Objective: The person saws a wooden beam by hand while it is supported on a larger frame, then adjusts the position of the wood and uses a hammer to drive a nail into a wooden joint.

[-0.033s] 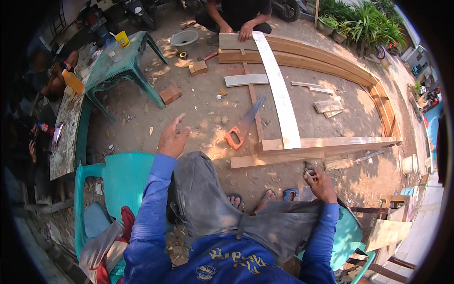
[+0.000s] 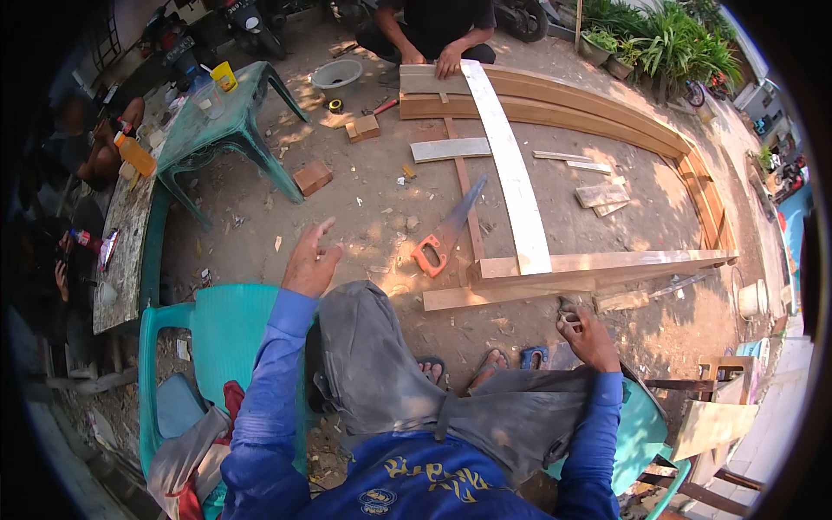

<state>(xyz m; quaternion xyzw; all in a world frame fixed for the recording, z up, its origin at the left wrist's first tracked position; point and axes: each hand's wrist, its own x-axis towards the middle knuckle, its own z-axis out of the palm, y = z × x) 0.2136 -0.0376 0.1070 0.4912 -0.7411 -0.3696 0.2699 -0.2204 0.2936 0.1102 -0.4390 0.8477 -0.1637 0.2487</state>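
My left hand (image 2: 312, 260) is raised in the air above the ground, fingers apart and holding nothing. Nearest to it lie the teal plastic chair (image 2: 238, 325) and my left knee. Over my right thigh, my right hand (image 2: 589, 336) is closed with its fingertips pinched; whatever they hold is too small to make out. Beyond it stands a wooden frame of long planks (image 2: 598, 263), with a pale white board (image 2: 507, 165) laid across. A handsaw (image 2: 446, 234) with an orange handle rests on the ground beside the frame, its blade pointing toward the white board.
Across the frame, a co-worker's hand (image 2: 449, 61) rests on the far plank. A green plastic table (image 2: 173, 130) stands at the left, beside a worn wooden bench (image 2: 117, 269). Wood offcuts (image 2: 602, 196), a brick-coloured block (image 2: 313, 177) and a tape measure (image 2: 335, 107) lie about.
My left hand has shifted slightly down and to the left, its fingers still apart. My right hand and the wooden pieces stay nearly where they were.
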